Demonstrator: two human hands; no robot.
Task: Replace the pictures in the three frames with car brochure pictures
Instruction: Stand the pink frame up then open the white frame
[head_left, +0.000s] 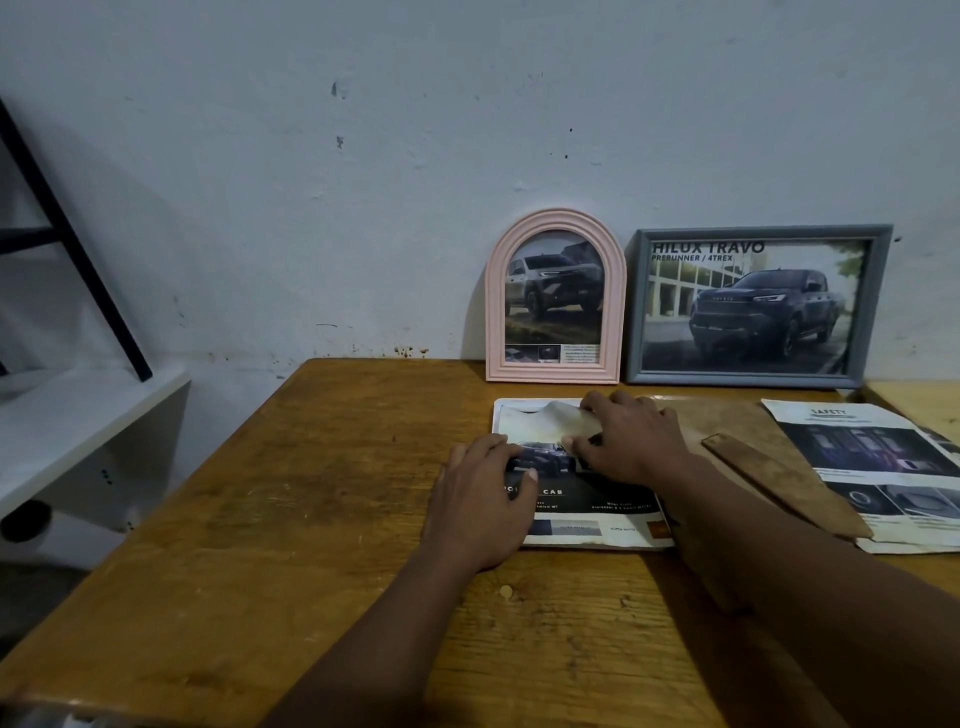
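Observation:
A white frame (597, 540) lies flat on the wooden table (311, 493) with a car brochure picture (597, 499) laid on it. My left hand (483, 499) presses flat on the picture's left side. My right hand (628, 436) pinches a pale curled sheet (540, 415) at the frame's far end, lifting its edge. A pink arched frame (555, 296) and a grey rectangular frame (753, 306) stand against the wall, each showing a pickup-truck picture.
A brown backing board (763, 457) with a stand strip lies right of the white frame. A loose brochure page (883, 467) sits at the table's right edge. A white shelf (78, 431) and black ladder-like bars (67, 234) stand at the left.

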